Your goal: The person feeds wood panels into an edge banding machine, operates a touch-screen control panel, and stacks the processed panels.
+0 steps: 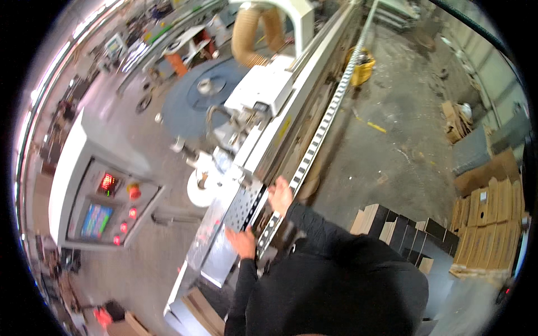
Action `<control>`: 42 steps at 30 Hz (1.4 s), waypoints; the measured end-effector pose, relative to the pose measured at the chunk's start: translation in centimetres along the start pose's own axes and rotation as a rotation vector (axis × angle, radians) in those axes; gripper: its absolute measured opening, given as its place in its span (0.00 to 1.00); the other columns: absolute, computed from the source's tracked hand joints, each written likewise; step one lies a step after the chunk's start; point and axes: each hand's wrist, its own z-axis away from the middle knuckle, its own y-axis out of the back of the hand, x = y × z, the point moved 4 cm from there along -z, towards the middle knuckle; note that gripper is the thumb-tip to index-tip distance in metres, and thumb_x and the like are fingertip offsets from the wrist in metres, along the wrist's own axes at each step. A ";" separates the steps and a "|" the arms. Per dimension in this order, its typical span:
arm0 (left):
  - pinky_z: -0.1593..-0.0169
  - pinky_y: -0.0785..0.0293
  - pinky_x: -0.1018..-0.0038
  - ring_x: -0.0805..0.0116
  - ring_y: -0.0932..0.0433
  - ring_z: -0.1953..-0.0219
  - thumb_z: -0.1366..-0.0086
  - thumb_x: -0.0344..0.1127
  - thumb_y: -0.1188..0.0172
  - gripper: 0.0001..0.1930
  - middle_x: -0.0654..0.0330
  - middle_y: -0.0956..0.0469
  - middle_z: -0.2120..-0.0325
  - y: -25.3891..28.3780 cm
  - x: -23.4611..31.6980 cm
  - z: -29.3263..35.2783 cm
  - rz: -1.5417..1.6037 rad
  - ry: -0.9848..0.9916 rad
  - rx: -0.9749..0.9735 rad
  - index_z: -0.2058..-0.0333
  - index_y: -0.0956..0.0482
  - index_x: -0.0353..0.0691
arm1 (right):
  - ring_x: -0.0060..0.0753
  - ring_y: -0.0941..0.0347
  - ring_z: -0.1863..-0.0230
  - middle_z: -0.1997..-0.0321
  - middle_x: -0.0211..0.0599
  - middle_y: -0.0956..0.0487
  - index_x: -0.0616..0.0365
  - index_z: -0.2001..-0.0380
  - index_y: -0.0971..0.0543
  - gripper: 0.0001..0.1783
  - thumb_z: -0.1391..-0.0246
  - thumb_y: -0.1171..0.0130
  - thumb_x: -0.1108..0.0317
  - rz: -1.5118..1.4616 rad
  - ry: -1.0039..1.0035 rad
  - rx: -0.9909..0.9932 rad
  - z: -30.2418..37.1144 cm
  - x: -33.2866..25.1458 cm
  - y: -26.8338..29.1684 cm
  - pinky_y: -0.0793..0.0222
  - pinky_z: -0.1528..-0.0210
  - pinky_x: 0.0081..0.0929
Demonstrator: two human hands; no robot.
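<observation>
My left hand (242, 243) rests at the near edge of a light perforated metal plate (244, 206) on a long machine. Its fingers are apart, with thumb and forefinger spread. Farther along, my right hand (280, 196) is at the other side of that plate, over a dark strip beside the roller rail (311, 154). Its fingers look stretched out, somewhat blurred. I see nothing held in either hand, though the undersides of both are hidden. Near my left hand lies a smooth pale metal-like sheet or table surface (219, 266).
A control cabinet (106, 196) with a lit screen and red buttons stands left. Beyond the machine's white head (260, 89) is a large blue-grey disc (185, 106). Dark-faced boards (412, 238) are stacked at right, near brown cartons (487, 224). A yellow bag (363, 70) sits beside the rail.
</observation>
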 end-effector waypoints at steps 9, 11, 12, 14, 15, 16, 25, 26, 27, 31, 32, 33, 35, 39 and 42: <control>0.24 0.44 0.49 0.37 0.35 0.31 0.40 0.51 0.26 0.37 0.36 0.27 0.38 1.7 -2.3 -0.8 0.101 0.053 0.213 0.41 0.23 0.26 | 0.51 0.32 0.28 0.30 0.49 0.27 0.56 0.23 0.40 0.46 0.32 0.39 0.41 1.379 0.307 -0.294 3.0 -3.6 0.0 0.53 0.20 0.50; 0.26 0.41 0.50 0.40 0.32 0.32 0.39 0.42 0.28 0.31 0.40 0.25 0.39 3.9 -3.9 1.1 0.205 0.036 0.262 0.42 0.23 0.28 | 0.51 0.35 0.26 0.35 0.48 0.21 0.52 0.33 0.24 0.40 0.37 0.38 0.34 1.922 0.442 -0.449 5.5 -3.3 -0.4 0.70 0.17 0.60; 0.29 0.37 0.49 0.42 0.29 0.36 0.37 0.37 0.30 0.27 0.44 0.24 0.40 4.8 -5.3 2.2 0.336 0.083 0.207 0.42 0.22 0.30 | 0.49 0.38 0.24 0.35 0.46 0.21 0.49 0.35 0.22 0.40 0.38 0.38 0.32 2.104 0.471 -0.528 6.0 -2.4 0.5 0.73 0.17 0.62; 0.32 0.35 0.48 0.43 0.27 0.39 0.35 0.36 0.32 0.24 0.45 0.23 0.41 5.4 -9.7 7.3 0.306 0.159 0.182 0.42 0.21 0.33 | 0.45 0.45 0.20 0.33 0.36 0.23 0.42 0.38 0.18 0.38 0.42 0.37 0.29 2.432 0.386 -0.684 8.1 -1.2 -0.5 0.77 0.17 0.67; 0.32 0.35 0.49 0.43 0.27 0.39 0.32 0.37 0.35 0.22 0.45 0.21 0.42 7.5 -10.4 8.6 0.251 0.191 0.151 0.42 0.21 0.34 | 0.44 0.46 0.20 0.32 0.30 0.25 0.40 0.38 0.19 0.38 0.43 0.36 0.29 2.400 0.477 -0.646 7.9 -1.6 0.3 0.77 0.17 0.67; 0.33 0.35 0.49 0.41 0.27 0.39 0.32 0.38 0.36 0.21 0.45 0.20 0.44 9.6 -11.8 11.3 0.171 0.196 0.267 0.44 0.19 0.34 | 0.44 0.46 0.21 0.32 0.29 0.26 0.40 0.38 0.19 0.38 0.43 0.35 0.30 2.372 0.470 -0.653 7.9 -1.5 0.4 0.77 0.17 0.66; 0.27 0.40 0.47 0.41 0.36 0.29 0.36 0.63 0.31 0.44 0.47 0.34 0.29 21.7 -30.6 29.5 -0.493 0.831 0.097 0.30 0.30 0.43 | 0.43 0.45 0.22 0.33 0.29 0.26 0.39 0.38 0.19 0.36 0.41 0.36 0.31 2.350 0.500 -0.638 7.0 -2.1 1.1 0.78 0.17 0.66; 0.26 0.41 0.47 0.41 0.38 0.27 0.38 0.65 0.30 0.47 0.46 0.38 0.26 21.1 -31.8 31.0 -0.511 0.897 -0.028 0.27 0.33 0.45 | 0.42 0.45 0.22 0.33 0.29 0.26 0.39 0.38 0.19 0.36 0.41 0.36 0.31 2.340 0.499 -0.650 7.1 -1.8 0.7 0.78 0.17 0.66; 0.26 0.42 0.47 0.41 0.39 0.26 0.39 0.65 0.29 0.49 0.46 0.40 0.26 20.5 -32.8 31.9 -0.411 0.869 -0.006 0.26 0.35 0.46 | 0.42 0.45 0.22 0.34 0.28 0.26 0.39 0.39 0.19 0.35 0.41 0.35 0.31 2.330 0.497 -0.663 7.2 -1.6 0.4 0.79 0.17 0.65; 0.26 0.40 0.51 0.41 0.37 0.27 0.43 0.56 0.23 0.50 0.40 0.39 0.27 20.6 -33.8 33.8 -0.063 0.810 0.084 0.27 0.34 0.41 | 0.44 0.45 0.21 0.32 0.29 0.27 0.40 0.38 0.20 0.37 0.40 0.39 0.29 2.462 0.444 -0.660 6.9 -1.0 0.5 0.78 0.17 0.68; 0.27 0.38 0.53 0.42 0.35 0.28 0.44 0.52 0.21 0.50 0.40 0.34 0.29 20.8 -34.8 34.3 -0.097 0.764 0.129 0.29 0.33 0.35 | 0.44 0.46 0.21 0.31 0.29 0.27 0.40 0.37 0.20 0.37 0.39 0.39 0.28 2.427 0.447 -0.666 7.1 -0.9 0.7 0.78 0.17 0.69; 0.29 0.36 0.54 0.41 0.31 0.31 0.45 0.49 0.18 0.51 0.37 0.30 0.33 20.8 -34.0 33.0 -0.039 0.751 0.216 0.29 0.34 0.30 | 0.44 0.46 0.21 0.30 0.29 0.28 0.40 0.36 0.21 0.38 0.39 0.39 0.28 2.402 0.464 -0.659 6.8 -1.2 0.9 0.78 0.17 0.70; 0.27 0.40 0.52 0.43 0.32 0.30 0.48 0.48 0.17 0.54 0.42 0.30 0.32 21.1 -34.6 33.5 0.034 0.790 0.304 0.26 0.36 0.39 | 0.45 0.47 0.20 0.29 0.29 0.29 0.40 0.36 0.21 0.38 0.39 0.39 0.29 2.429 0.372 -0.630 7.1 -0.9 0.5 0.80 0.16 0.68; 0.27 0.52 0.45 0.47 0.36 0.28 0.54 0.57 0.17 0.60 0.50 0.32 0.29 22.6 -30.8 30.6 -0.227 0.866 0.333 0.25 0.38 0.47 | 0.47 0.46 0.21 0.31 0.30 0.28 0.42 0.38 0.20 0.36 0.40 0.36 0.32 2.428 0.445 -0.635 7.4 -1.0 0.5 0.76 0.16 0.67; 0.28 0.50 0.46 0.47 0.36 0.28 0.55 0.59 0.18 0.59 0.52 0.32 0.30 22.7 -26.2 26.8 -0.149 0.610 0.338 0.26 0.35 0.47 | 0.47 0.45 0.23 0.31 0.30 0.27 0.42 0.39 0.19 0.35 0.40 0.35 0.33 2.416 0.481 -0.652 7.5 -0.9 0.5 0.75 0.17 0.67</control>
